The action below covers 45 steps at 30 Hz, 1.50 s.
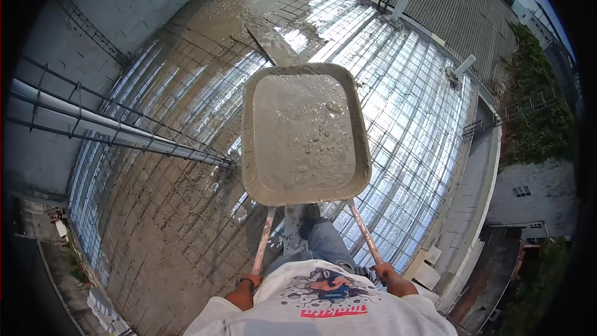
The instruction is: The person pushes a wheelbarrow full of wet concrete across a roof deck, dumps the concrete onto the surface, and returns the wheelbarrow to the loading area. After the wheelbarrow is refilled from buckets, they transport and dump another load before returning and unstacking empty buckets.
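Observation:
A wheelbarrow (249,137) stands in front of me, its tray coated in grey and filled nearly to the rim with wet concrete (298,130). My left hand (253,279) is wrapped round the end of its left handle (264,241). On the other side, my right hand (383,269) grips the right handle (365,231). Below the tray, a narrow plank (292,236) runs between my legs. A board (278,46) also shows beyond the tray's far edge. The tray hides the wheel.
Steel mesh (410,124) covers shiny decking on the right. Wet concrete (168,255) spreads through the mesh at left. A pipe with a rebar cage (118,121) rises at left, near a block wall (130,6). The slab edge (488,202) drops off at right.

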Tool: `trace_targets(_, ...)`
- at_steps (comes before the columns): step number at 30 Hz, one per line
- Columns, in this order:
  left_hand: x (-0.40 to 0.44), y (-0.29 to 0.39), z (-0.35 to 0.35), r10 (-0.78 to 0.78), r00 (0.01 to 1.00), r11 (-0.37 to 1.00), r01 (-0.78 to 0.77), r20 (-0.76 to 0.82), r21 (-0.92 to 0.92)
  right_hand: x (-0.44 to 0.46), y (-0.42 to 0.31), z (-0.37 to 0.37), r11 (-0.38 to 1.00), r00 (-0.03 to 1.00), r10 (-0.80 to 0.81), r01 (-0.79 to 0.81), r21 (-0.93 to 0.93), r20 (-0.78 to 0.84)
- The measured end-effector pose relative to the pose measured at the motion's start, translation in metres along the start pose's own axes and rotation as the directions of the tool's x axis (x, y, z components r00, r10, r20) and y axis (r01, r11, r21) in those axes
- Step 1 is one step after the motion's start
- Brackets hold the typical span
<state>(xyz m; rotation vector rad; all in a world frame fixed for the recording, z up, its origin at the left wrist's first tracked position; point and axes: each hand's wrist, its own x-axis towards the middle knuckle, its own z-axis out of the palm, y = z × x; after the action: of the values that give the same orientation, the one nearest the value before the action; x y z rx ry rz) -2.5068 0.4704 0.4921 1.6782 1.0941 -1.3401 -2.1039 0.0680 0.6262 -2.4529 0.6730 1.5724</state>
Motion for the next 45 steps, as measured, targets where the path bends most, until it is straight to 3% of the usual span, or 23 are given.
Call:
trace_targets(1, -0.006, 0.019, -0.027, -0.144, 0.989, 0.971, 0.149, 0.036, -0.186, 0.023, -0.015, -0.01, 0.999, 0.999, -0.034, 0.034, 0.02, 0.012)
trace_targets(2, 0.008, 0.029, -0.038, -0.167, 0.984, 0.98, 0.159, -0.063, -0.118, 0.024, -0.052, -0.031, 0.999, 0.999, -0.047, 0.046, 0.02, 0.02)
trace_targets(5, 0.022, 0.075, -0.097, -0.101, 0.994, 0.994, 0.099, -0.048, -0.04, 0.015, -0.119, -0.081, 1.0, 0.999, -0.015, 0.014, 0.012, 0.036)
trace_targets(6, 0.045, 0.08, -0.107, 0.035, 0.994, 0.995, -0.025, -0.108, 0.096, 0.017, -0.146, -0.098, 1.0, 0.999, -0.008, 0.007, 0.021, 0.033)
trace_targets(7, 0.052, 0.095, -0.119, -0.038, 0.991, 0.999, 0.036, -0.128, -0.019, 0.022, -0.167, -0.113, 0.997, 0.995, 0.003, -0.011, 0.076, 0.101)
trace_targets(8, 0.053, 0.11, -0.14, -0.085, 0.99, 0.993, 0.075, -0.111, -0.091, 0.027, -0.192, -0.125, 1.0, 0.997, -0.004, 0.002, 0.028, 0.071)
trace_targets(12, 0.06, 0.172, -0.227, -0.151, 0.985, 0.975, 0.135, -0.078, -0.177, 0.041, -0.282, -0.168, 1.0, 1.0, 0.001, -0.002, 0.028, 0.015)
trace_targets(15, 0.078, 0.219, -0.294, -0.168, 0.983, 0.963, 0.148, -0.073, -0.227, 0.046, -0.373, -0.206, 0.991, 1.0, 0.011, -0.014, -0.132, -0.026)
trace_targets(16, 0.084, 0.237, -0.321, -0.171, 0.982, 0.959, 0.148, -0.076, -0.241, 0.066, -0.393, -0.216, 0.984, 0.994, -0.108, 0.105, -0.143, -0.008)
trace_targets(23, 0.096, 0.321, -0.497, -0.175, 0.983, 0.938, 0.147, -0.063, -0.315, 0.058, -0.613, -0.319, 0.951, 0.996, -0.074, 0.058, -0.302, -0.042)
trace_targets(24, 0.098, 0.335, -0.52, -0.171, 0.983, 0.937, 0.143, -0.062, -0.32, 0.058, -0.642, -0.336, 0.921, 0.98, -0.201, 0.186, -0.343, -0.007)
trace_targets(31, 0.126, 0.429, -0.682, -0.176, 0.982, 0.918, 0.138, -0.068, -0.371, 0.079, -0.864, -0.43, 0.929, 0.963, -0.261, 0.231, -0.29, -0.07)
trace_targets(32, 0.131, 0.444, -0.707, -0.177, 0.982, 0.913, 0.137, -0.071, -0.383, 0.083, -0.897, -0.444, 0.903, 0.95, -0.312, 0.292, -0.315, -0.012)
trace_targets(34, 0.139, 0.477, -0.76, -0.182, 0.98, 0.905, 0.134, -0.084, -0.405, 0.088, -0.979, -0.469, 0.852, 0.923, -0.379, 0.318, -0.417, -0.07)
trace_targets(39, 0.138, 0.54, -0.88, -0.192, 0.969, 0.875, 0.098, -0.154, -0.475, 0.044, -1.149, -0.545, 0.845, 0.941, -0.335, 0.284, -0.453, -0.036)
trace_targets(43, 0.124, 0.579, -0.981, -0.215, 0.925, 0.839, 0.012, -0.312, -0.544, -0.025, -1.284, -0.587, 0.822, 0.91, -0.415, 0.366, -0.437, -0.018)
trace_targets(45, 0.064, 0.598, -1.068, -0.247, 0.936, 0.715, 0.002, -0.25, -0.699, -0.046, -1.34, -0.604, 0.83, 0.909, -0.416, 0.388, -0.401, 0.019)
